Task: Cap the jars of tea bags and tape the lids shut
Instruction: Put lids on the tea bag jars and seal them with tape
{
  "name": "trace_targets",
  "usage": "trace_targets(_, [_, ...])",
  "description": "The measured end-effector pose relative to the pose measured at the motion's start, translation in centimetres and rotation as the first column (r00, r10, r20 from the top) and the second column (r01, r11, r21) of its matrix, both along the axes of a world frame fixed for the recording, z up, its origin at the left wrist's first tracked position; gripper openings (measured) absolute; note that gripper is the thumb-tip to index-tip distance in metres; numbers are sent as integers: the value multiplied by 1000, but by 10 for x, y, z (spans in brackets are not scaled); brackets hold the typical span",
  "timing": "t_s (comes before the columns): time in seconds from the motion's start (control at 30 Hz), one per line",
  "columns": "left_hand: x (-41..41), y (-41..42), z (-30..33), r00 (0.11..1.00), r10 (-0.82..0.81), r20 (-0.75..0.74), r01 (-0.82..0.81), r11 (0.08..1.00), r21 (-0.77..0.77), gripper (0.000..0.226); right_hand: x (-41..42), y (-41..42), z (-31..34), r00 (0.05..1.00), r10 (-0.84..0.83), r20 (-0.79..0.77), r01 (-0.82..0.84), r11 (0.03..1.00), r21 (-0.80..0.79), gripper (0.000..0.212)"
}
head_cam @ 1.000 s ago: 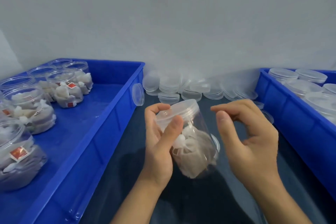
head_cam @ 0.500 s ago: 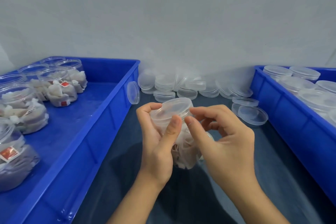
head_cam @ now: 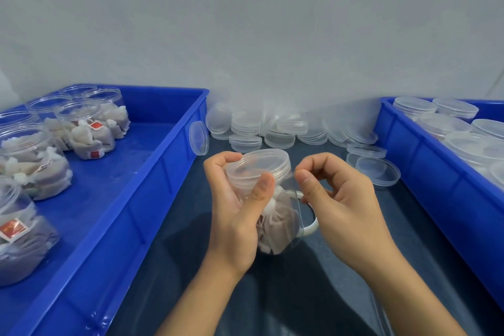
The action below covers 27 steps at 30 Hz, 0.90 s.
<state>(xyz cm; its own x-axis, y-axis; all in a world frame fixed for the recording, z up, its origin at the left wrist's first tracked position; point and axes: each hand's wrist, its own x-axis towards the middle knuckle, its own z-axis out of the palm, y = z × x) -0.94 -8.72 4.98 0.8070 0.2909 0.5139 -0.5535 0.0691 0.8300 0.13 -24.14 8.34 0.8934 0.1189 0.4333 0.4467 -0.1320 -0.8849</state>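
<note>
A clear plastic jar (head_cam: 278,229) of tea bags is tilted in mid-air over the dark table, with its clear lid (head_cam: 259,163) on. My left hand (head_cam: 234,215) grips the jar around its neck, thumb lying across the front below the lid. My right hand (head_cam: 346,213) is just right of the lid and pinches the end of a strip of clear tape (head_cam: 297,199) between thumb and forefinger. The strip runs down from the lid's edge to a white tape roll (head_cam: 311,226), which is partly hidden behind the jar.
At left, a blue crate (head_cam: 152,199) holds several open jars of tea bags (head_cam: 90,133). Loose clear lids (head_cam: 272,131) are piled along the back wall, with two more (head_cam: 373,166) near my right hand. Another blue crate (head_cam: 425,177) at right holds capped jars.
My right hand came in to the lid's edge, then drew back to the right with a strip of tape pinched. The jar stayed in my left hand.
</note>
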Motion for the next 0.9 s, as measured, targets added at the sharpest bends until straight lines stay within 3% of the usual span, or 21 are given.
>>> trace_targets(0.57, [-1, -1, 0, 996, -81, -48, 80, 996, -27, 47, -2, 4, 4, 996, -40, -73, 36, 997, -63, 14])
trace_targets(0.73, [0, 2, -1, 976, -191, -101, 172, 970, -173, 39, -2, 5, 4, 995, 6, -103, -6, 1000, -2, 12])
trace_targets(0.9, [-1, 1, 0, 936, -309, -166, 247, 917, -313, 39, 2, 2, -1, 981, 65, -184, -33, 985, 172, 17])
